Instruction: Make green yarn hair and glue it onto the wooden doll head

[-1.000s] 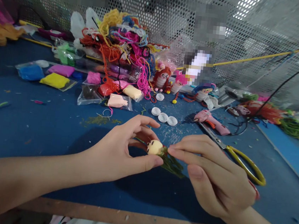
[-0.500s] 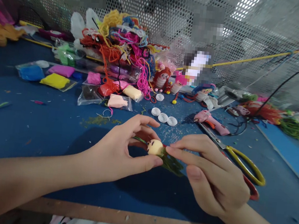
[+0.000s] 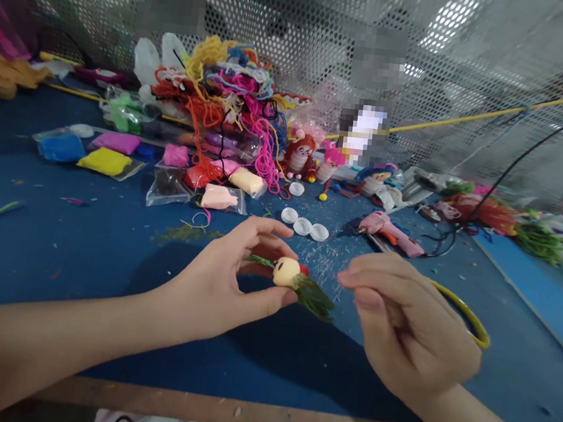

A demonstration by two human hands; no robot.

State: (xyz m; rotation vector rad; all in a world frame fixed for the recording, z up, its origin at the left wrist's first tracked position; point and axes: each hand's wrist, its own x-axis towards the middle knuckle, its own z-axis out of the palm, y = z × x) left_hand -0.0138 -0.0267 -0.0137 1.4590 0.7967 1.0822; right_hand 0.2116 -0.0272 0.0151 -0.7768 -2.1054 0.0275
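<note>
A small cream clay doll head with dark green yarn hair (image 3: 291,276) is pinched in the left hand (image 3: 223,285) above the blue counter (image 3: 81,244); the right hand (image 3: 410,325), loosely curled and empty, is best brought back gently to smooth the hair.

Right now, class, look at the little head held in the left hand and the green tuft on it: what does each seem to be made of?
The doll head looks like soft modelling clay: matte, cream and smoothly rounded, much like the bagged clay blocks behind it. The green tuft looks like yarn or fibre strands, thin, loose and frayed. The left hand pinches the head; the right hand is apart.
</note>
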